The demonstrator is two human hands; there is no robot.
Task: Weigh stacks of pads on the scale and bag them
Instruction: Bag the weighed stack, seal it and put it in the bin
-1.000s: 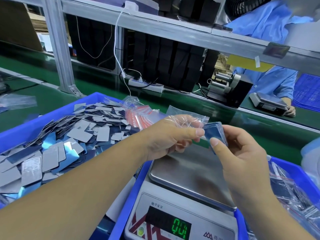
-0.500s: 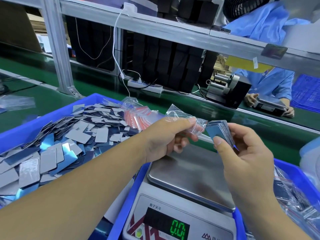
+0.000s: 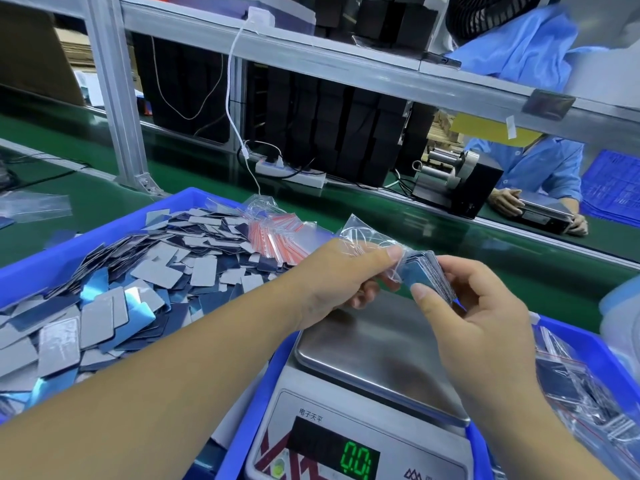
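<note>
My left hand (image 3: 346, 275) pinches a small clear plastic bag (image 3: 363, 237) just above the scale. My right hand (image 3: 478, 317) grips a stack of blue-grey pads (image 3: 427, 275), and the stack's left end meets the bag's mouth. Below both hands the scale (image 3: 374, 362) has a bare steel pan, and its green display (image 3: 358, 462) reads 0.0. Loose grey and blue pads (image 3: 104, 299) fill the blue bin (image 3: 69, 251) on the left.
A bundle of red-striped zip bags (image 3: 277, 237) lies at the back of the bin. Filled bags (image 3: 588, 393) sit in a blue tray (image 3: 595, 348) on the right. Beyond the green conveyor (image 3: 415, 223), a person in blue (image 3: 540, 168) handles another scale. A power strip (image 3: 291, 174) lies under the shelf frame.
The right hand has brought the pad stack left against the bag's mouth. The left hand has shifted its pinch on the bag. The scale still reads 0.0.
</note>
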